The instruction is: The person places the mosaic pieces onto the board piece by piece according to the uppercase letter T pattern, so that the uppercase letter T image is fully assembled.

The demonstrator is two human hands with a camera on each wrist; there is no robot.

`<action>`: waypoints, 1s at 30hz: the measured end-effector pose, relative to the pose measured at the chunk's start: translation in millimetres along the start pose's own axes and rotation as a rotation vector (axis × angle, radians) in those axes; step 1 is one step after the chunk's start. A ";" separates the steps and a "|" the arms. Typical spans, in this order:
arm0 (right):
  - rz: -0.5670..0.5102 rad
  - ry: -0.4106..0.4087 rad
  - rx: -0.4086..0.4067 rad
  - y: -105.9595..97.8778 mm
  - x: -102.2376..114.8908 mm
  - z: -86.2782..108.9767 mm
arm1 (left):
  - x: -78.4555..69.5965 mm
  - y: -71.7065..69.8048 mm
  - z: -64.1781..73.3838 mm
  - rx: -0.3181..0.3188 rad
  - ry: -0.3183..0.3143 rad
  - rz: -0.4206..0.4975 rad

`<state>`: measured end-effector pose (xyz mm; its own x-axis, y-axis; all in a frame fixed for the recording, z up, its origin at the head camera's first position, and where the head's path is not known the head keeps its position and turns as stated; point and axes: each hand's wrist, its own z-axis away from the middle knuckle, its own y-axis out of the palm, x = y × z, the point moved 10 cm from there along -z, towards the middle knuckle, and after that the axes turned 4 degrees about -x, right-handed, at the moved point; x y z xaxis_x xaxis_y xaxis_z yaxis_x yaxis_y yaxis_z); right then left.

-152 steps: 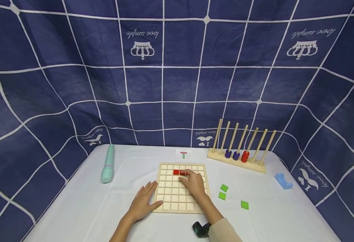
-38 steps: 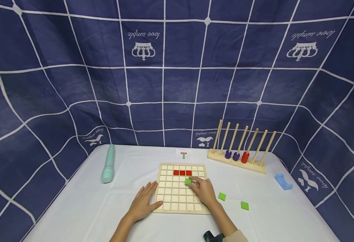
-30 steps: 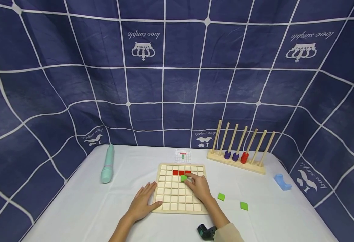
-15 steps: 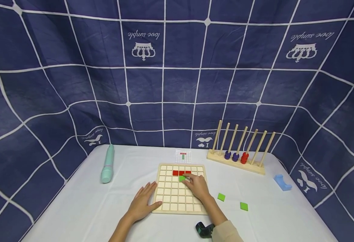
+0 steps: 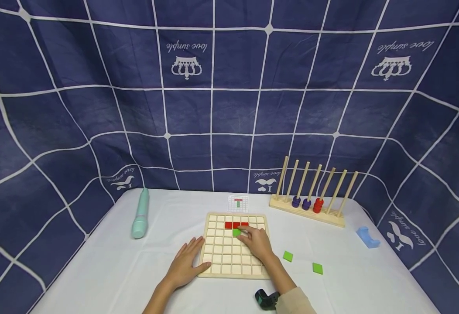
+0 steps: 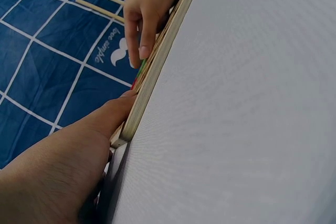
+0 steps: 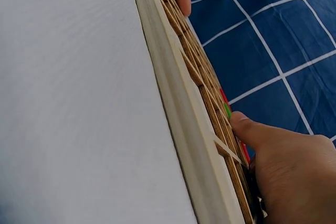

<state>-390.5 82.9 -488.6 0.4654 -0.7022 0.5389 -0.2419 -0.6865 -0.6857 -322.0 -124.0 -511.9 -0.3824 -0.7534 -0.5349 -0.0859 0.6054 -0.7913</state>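
Observation:
In the head view, a wooden grid board (image 5: 231,270) lies on the table. Three red tiles (image 5: 228,225) form a row in its upper part. One green tile (image 5: 236,233) sits directly below the middle red one. My right hand (image 5: 258,242) has thumb and index finger pinched at the right side of that green tile; its thumb touches a green edge (image 7: 227,109) in the right wrist view. My left hand (image 5: 186,262) rests with fingers extended along the board's left edge, thumb over the near left corner.
Two loose green tiles (image 5: 288,256) lie right of the board. A pattern card (image 5: 232,208) lies behind it. Farther out are a rod stand (image 5: 306,213) with purple and red rings, a blue curved piece (image 5: 368,237) and a teal cylinder (image 5: 140,218). A checked curtain (image 5: 233,109) surrounds the table.
My right hand has set a third red tile in the row, taken a green tile from the right and brought it left under the middle red tile. My left hand has stayed put.

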 end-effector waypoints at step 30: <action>0.126 0.062 -0.176 -114.9 -57.8 86.1 | 0.3 2.5 -1.1 0.000 -0.004 -0.012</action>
<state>-316.4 218.6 -483.1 0.3707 -0.7907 0.4872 -0.4421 -0.6116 -0.6561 -323.4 -122.4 -513.7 -0.3780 -0.7613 -0.5268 -0.0901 0.5965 -0.7975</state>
